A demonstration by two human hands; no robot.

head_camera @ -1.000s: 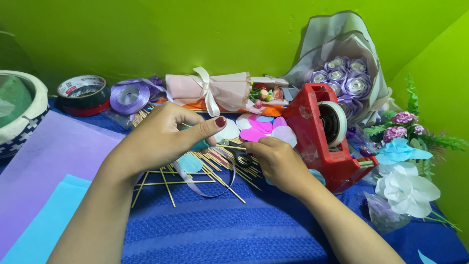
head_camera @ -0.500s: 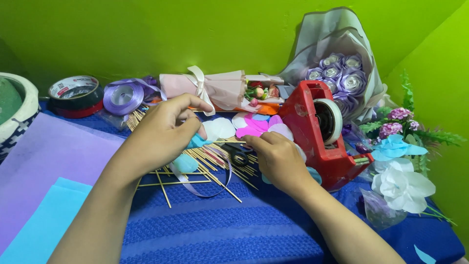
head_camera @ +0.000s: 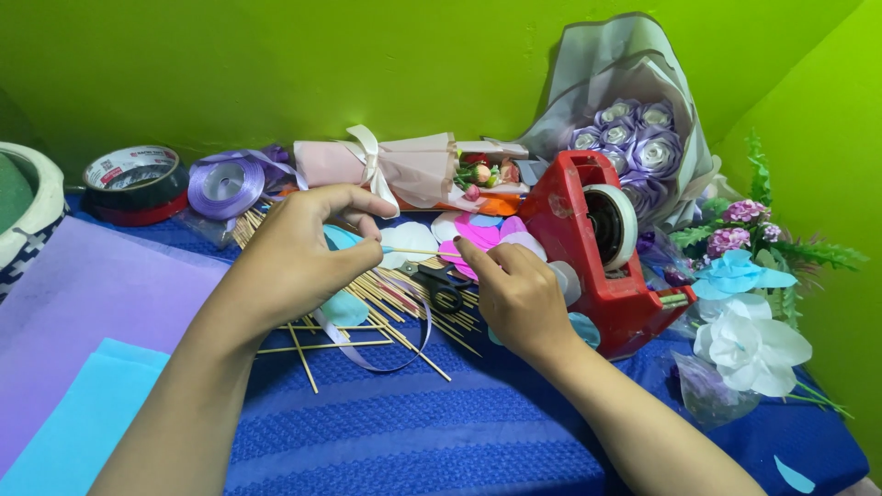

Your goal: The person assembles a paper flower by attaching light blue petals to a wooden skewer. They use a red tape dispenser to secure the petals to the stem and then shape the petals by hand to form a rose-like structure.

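Your left hand (head_camera: 299, 257) hides most of the pale blue paper petal (head_camera: 342, 241) you pinch with a thin wooden skewer (head_camera: 415, 252); how they join is unclear. The skewer runs level to your right hand (head_camera: 519, 294), whose fingertips close on its other end. Both hover over the scattered pile of bamboo sticks (head_camera: 395, 308) and black scissors (head_camera: 443, 280) mid-table on the blue woven cloth (head_camera: 413, 432). The red tape dispenser (head_camera: 597, 253), holding a white roll, stands just right; the cloth's left edge is cut off.
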